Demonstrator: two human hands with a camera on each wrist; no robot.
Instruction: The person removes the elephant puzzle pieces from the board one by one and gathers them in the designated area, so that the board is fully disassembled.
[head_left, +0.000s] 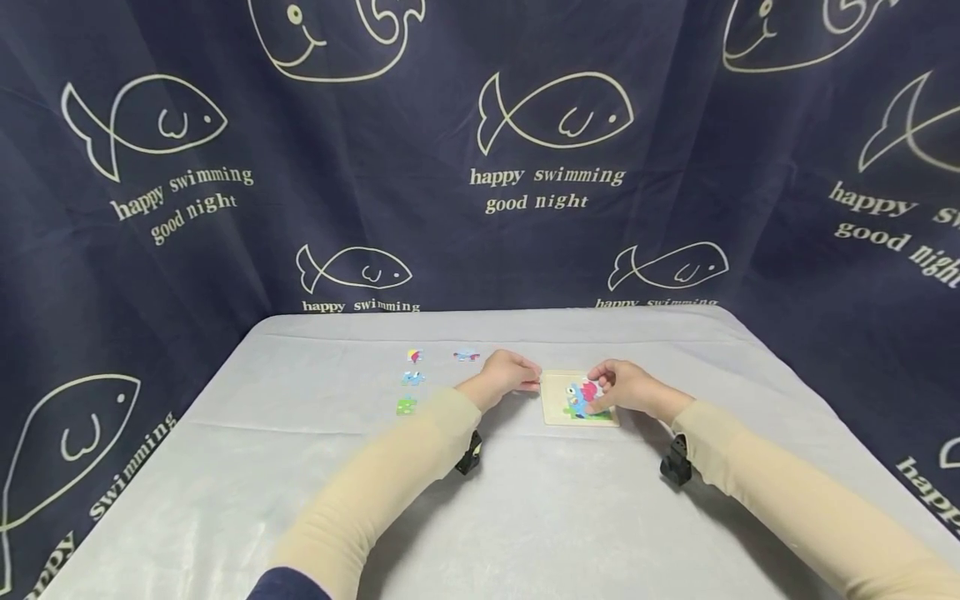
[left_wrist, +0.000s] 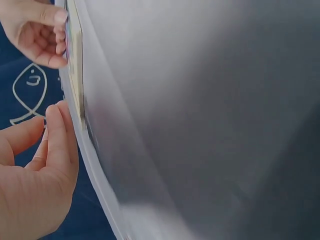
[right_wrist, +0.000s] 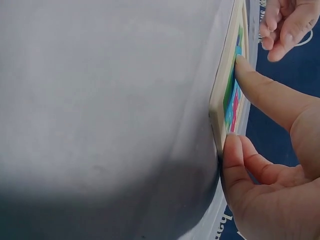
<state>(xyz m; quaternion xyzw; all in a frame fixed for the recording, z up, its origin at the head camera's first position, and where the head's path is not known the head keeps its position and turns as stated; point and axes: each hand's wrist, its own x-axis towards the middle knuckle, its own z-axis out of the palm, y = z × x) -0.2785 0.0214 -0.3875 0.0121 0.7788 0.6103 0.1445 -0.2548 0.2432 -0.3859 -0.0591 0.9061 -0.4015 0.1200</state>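
Observation:
A pale wooden puzzle board (head_left: pixel 553 408) lies on the table between the two hands. Colourful puzzle pieces (head_left: pixel 576 400) in blue, pink-red and green, with a big white eye, sit in its right part. My right hand (head_left: pixel 628 387) reaches over the board's right side. Its extended thumb (right_wrist: pixel 265 85) presses on the pieces, while the other fingers (right_wrist: pixel 235 160) bend beside the frame's edge. On the board's left, my left hand (head_left: pixel 510 372) has its fingertips right by the frame edge, with fingers (left_wrist: pixel 57 140) fairly straight and nothing held between them.
Left of the left hand lie several loose pieces: a yellow-and-red piece (head_left: pixel 415 356), a blue-and-red piece (head_left: pixel 467 356), a blue piece (head_left: pixel 412 378) and a green piece (head_left: pixel 407 405). A grey-white cloth covers the table (head_left: pixel 555 508). Behind it hangs a dark blue curtain (head_left: pixel 435 208).

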